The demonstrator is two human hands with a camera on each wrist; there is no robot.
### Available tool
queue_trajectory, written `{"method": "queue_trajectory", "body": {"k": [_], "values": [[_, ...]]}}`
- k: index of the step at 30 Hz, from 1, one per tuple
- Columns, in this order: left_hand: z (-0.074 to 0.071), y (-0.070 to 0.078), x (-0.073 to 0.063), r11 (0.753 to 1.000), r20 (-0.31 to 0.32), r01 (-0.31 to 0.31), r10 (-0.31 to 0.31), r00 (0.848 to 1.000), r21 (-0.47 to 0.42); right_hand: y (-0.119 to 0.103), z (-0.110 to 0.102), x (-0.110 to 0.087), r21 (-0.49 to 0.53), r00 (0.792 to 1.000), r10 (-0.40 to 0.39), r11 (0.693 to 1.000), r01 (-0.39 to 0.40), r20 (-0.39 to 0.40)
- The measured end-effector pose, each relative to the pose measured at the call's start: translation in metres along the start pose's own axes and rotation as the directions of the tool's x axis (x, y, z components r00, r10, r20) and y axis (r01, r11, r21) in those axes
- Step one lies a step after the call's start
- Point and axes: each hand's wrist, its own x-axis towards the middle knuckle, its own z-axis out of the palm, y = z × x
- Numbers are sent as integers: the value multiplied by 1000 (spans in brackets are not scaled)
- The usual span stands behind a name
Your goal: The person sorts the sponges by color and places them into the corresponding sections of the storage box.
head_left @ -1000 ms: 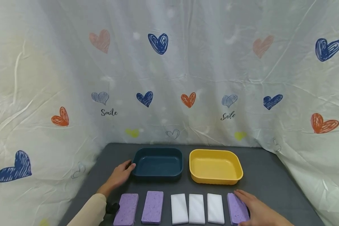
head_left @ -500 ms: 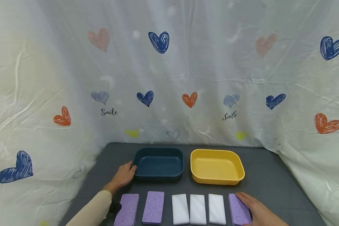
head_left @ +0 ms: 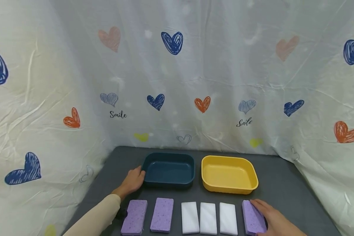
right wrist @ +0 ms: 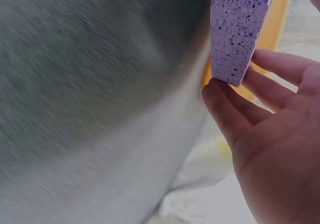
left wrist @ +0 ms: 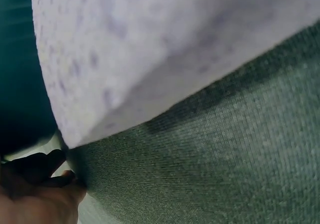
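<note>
My left hand (head_left: 134,179) rests against the left side of a dark blue tray (head_left: 168,184), its fingertips at the wall. The left wrist view shows this hand (left wrist: 37,189) only in a corner, largely in shadow. At the right end of a row of sponges, my right hand (head_left: 274,218) holds a purple sponge (head_left: 252,218) along its right edge. Seen from the right wrist, fingertips (right wrist: 216,87) press on the end and side of this speckled sponge (right wrist: 237,34), with part of the thumb at the top corner.
Two other purple sponges (head_left: 134,216) (head_left: 162,214) lie at the left of the row. Between them and the held one are three white sponges (head_left: 190,218). A yellow tray (head_left: 230,189) stands right of the blue one. A heart-printed curtain (head_left: 177,75) surrounds the dark grey table (head_left: 286,183).
The head view has shifted slightly. My left hand has moved a little closer against the blue tray. My right hand stays at the purple sponge, and the trays keep their places.
</note>
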Motion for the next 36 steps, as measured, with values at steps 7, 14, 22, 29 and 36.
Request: {"method": "queue_trajectory", "body": {"k": [7, 14, 22, 29, 36], "values": [[-16, 25, -8, 999, 30, 16, -15, 999, -29, -17, -29, 3, -44, 998, 56, 997, -57, -21], [-20, 30, -11, 1000, 38, 5, -4, 999, -25, -41, -62, 20, -89, 998, 48, 995, -50, -33], [-26, 45, -17, 995, 83, 96, -94, 992, -25, -67, -88, 53, -106, 1000, -2, 994, -1, -22], [-26, 46, -17, 993, 101, 120, -118, 988, -17, -81, -100, 92, -150, 995, -95, 985, 88, -38], [-14, 23, -10, 998, 61, 63, -63, 996, -10, -101, -106, 130, -166, 987, -160, 974, 153, -29]]}}
